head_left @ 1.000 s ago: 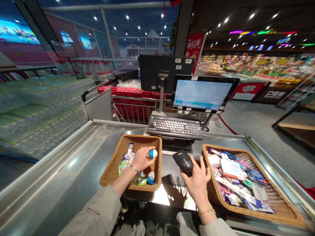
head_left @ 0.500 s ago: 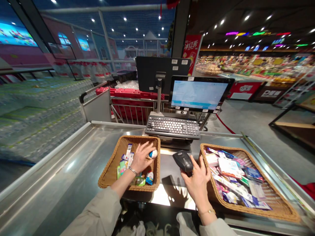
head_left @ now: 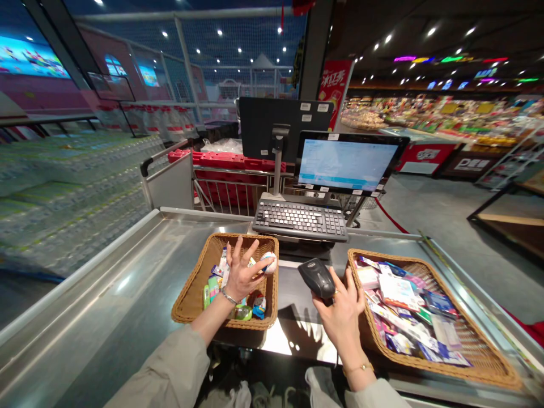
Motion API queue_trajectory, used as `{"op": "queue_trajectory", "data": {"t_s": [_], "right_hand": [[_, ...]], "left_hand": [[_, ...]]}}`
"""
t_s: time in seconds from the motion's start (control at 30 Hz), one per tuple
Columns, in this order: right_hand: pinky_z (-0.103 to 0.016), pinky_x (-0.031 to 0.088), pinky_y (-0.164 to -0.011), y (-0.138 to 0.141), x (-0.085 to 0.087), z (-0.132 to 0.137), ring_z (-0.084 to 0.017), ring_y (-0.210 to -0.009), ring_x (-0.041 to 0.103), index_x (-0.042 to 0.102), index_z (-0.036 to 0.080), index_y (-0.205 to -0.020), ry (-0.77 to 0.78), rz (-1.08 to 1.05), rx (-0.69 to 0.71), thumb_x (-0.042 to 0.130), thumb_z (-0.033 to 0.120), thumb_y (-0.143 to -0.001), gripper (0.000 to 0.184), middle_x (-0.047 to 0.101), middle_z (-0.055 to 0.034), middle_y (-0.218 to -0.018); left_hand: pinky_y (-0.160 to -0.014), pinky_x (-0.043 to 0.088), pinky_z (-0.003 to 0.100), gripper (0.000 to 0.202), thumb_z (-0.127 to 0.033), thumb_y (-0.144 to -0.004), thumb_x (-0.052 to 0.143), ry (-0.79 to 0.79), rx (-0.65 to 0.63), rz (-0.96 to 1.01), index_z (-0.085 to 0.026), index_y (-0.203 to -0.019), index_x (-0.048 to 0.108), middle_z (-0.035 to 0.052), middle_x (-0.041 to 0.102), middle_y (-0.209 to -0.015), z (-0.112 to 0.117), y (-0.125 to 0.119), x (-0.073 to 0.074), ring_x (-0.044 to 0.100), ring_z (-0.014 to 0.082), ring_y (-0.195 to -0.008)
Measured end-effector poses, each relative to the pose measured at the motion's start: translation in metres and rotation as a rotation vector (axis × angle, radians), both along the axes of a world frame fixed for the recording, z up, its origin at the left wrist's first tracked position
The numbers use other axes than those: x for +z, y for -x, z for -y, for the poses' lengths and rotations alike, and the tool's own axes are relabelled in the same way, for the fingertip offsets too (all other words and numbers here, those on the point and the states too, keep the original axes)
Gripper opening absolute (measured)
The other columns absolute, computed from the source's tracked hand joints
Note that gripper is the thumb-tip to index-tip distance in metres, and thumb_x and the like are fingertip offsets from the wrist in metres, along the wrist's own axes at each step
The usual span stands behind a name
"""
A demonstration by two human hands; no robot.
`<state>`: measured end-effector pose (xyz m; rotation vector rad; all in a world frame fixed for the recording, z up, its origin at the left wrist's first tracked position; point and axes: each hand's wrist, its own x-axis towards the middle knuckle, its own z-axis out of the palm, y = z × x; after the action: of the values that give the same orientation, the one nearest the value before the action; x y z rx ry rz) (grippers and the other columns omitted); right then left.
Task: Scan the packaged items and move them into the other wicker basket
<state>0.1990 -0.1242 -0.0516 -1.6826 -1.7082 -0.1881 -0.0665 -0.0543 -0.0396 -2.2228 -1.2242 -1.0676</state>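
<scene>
My left hand (head_left: pixel 243 279) is over the smaller wicker basket (head_left: pixel 182 300). Its thumb and index finger pinch a white-and-blue egg-shaped item (head_left: pixel 268 263) near the basket's right rim, while the other fingers are spread. Below the hand lie a blue-and-white wrapped item (head_left: pixel 259 306), a green see-through container (head_left: pixel 243 312) and several small packets, partly hidden by the hand. My right hand (head_left: pixel 342 309) is wrapped around a black barcode scanner (head_left: pixel 317 277), held above the metal counter between the two baskets.
A larger wicker basket (head_left: pixel 488 362) on the right holds many small packs and boxes. Behind the baskets stand a keyboard (head_left: pixel 301 219) and a lit monitor (head_left: pixel 346 163). Raised edges border the metal counter (head_left: pixel 123 283). A shopping cart (head_left: pixel 232 184) stands beyond it.
My left hand has turned slightly and its fingers have spread and lifted. The egg-shaped item has shifted a little up and right with it. My right hand and the scanner stay nearly still.
</scene>
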Motion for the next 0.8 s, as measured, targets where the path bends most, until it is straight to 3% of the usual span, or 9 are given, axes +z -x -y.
{"op": "queue_trajectory", "data": {"t_s": [0.17,0.37,0.57,0.8], "right_hand": [[-0.059,0.020,-0.107,0.001,0.003,0.001,-0.034,-0.139,0.030,0.067,0.019,-0.086,-0.012,-0.002,-0.001,0.055,0.034,-0.080,0.020,0.062,-0.0092,-0.128],[-0.058,0.020,-0.108,-0.001,0.006,0.002,-0.034,-0.140,0.030,0.068,0.020,-0.088,-0.005,0.007,-0.015,0.055,0.034,-0.079,0.021,0.062,-0.0073,-0.129],[-0.059,0.019,-0.108,-0.001,0.012,0.005,-0.034,-0.141,0.029,0.069,0.020,-0.093,-0.002,0.004,-0.007,0.053,0.034,-0.079,0.025,0.062,-0.0075,-0.129],[-0.060,0.017,-0.109,-0.004,0.013,0.005,-0.033,-0.142,0.027,0.068,0.020,-0.101,0.007,0.004,0.012,0.052,0.035,-0.080,0.030,0.061,-0.0089,-0.130]], "left_hand": [[-0.115,0.009,0.063,0.036,-0.036,-0.079,0.070,-0.038,-0.006,0.010,-0.046,-0.114,0.067,0.0015,0.050,-0.143,0.001,0.000,0.004,0.015,0.0327,-0.147],[-0.116,0.005,0.063,0.038,-0.043,-0.075,0.074,0.009,0.007,0.040,-0.043,-0.113,0.069,0.0009,0.044,-0.148,-0.001,-0.001,0.006,0.010,0.0365,-0.147],[-0.115,0.001,0.066,0.050,-0.053,-0.068,0.076,0.106,0.010,0.027,-0.036,-0.114,0.069,0.0050,0.046,-0.148,-0.003,-0.004,0.022,0.008,0.0387,-0.147],[-0.111,-0.003,0.070,0.047,-0.047,-0.073,0.072,0.223,0.013,-0.032,-0.028,-0.115,0.067,0.0062,0.041,-0.152,-0.008,-0.007,0.038,0.006,0.0397,-0.147]]}}
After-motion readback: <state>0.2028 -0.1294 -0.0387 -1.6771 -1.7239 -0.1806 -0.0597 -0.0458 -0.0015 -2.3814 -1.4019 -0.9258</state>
